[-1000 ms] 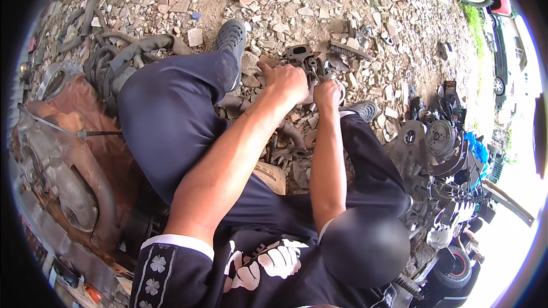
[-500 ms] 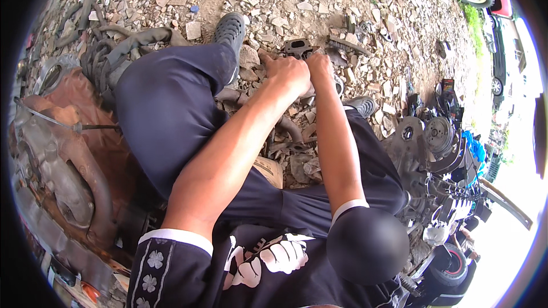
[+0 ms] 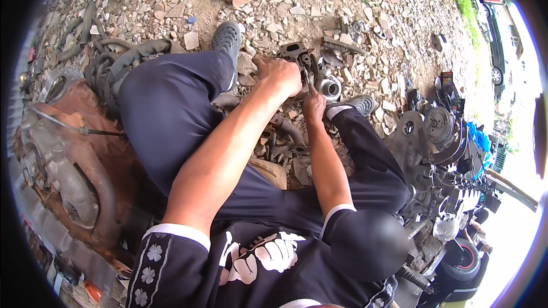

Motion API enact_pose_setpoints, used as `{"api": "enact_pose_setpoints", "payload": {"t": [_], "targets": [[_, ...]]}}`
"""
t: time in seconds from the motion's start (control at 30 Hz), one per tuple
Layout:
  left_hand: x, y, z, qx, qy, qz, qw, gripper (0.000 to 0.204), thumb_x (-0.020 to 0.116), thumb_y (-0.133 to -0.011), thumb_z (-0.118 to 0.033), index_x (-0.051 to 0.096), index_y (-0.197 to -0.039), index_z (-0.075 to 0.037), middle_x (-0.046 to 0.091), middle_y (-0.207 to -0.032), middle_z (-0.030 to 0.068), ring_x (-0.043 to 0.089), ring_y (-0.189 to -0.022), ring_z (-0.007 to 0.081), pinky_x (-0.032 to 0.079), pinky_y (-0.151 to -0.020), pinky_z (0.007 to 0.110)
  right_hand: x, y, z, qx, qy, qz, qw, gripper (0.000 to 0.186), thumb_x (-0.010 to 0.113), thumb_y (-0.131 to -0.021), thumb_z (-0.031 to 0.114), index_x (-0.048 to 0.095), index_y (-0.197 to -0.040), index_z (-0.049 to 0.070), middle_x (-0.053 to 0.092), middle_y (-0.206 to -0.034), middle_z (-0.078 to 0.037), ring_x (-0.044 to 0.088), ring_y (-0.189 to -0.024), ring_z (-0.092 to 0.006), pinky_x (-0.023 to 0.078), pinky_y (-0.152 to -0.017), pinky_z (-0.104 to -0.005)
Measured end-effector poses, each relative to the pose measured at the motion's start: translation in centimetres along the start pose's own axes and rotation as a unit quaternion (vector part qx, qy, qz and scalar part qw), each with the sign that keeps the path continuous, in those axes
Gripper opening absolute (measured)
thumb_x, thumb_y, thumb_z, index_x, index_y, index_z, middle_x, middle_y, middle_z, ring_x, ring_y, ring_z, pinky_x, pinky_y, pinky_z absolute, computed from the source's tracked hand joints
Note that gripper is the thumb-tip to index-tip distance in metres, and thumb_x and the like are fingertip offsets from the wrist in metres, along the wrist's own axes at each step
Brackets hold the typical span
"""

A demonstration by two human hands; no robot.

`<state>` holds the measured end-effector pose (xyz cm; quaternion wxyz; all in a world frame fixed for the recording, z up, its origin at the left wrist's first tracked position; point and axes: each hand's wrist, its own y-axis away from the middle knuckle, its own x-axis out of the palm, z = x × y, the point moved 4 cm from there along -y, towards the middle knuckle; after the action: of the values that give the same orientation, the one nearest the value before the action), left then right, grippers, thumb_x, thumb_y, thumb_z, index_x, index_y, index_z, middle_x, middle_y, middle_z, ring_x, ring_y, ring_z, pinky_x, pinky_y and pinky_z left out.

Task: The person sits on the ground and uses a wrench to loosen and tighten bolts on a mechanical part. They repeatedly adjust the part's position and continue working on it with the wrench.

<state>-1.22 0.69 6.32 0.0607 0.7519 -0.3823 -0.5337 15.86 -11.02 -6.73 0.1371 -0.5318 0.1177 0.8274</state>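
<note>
The turbocharger [image 3: 307, 61] is over stony ground [image 3: 268, 11] just beyond both hands, its flange [image 3: 294, 49] ahead of the left hand [image 3: 283, 77], its silver inlet [image 3: 330, 87] right of the right hand [image 3: 314, 105]. Most left fingers are hidden, so I cannot tell whether they clamp it; probably they steady it against turning. The right hand closes around 1 slim tool [image 3: 309, 78], apparently keeping it aimed.

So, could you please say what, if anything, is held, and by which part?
Cannot be told: left hand and right hand are at the metal part, contact unclear.
</note>
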Motion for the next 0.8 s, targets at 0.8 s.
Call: {"api": "enact_pose_setpoints", "payload": {"t": [0.8], "targets": [[-1.3,0.8,0.2,-0.027,0.023,0.014,0.999,0.046,0.065,-0.092,-0.041,0.070,-0.110,0.001,0.072,-0.111,0.0200,0.068,-0.109,0.0334,0.052,-0.097,0.045,-7.4,-8.2,8.8,0.008,0.160,0.086,0.983,0.023,0.058,-0.085,0.010,0.073,-0.094,-0.005,0.071,-0.092,-0.027,0.070,-0.089,-0.0400,0.053,-0.090,-0.0454]]}}
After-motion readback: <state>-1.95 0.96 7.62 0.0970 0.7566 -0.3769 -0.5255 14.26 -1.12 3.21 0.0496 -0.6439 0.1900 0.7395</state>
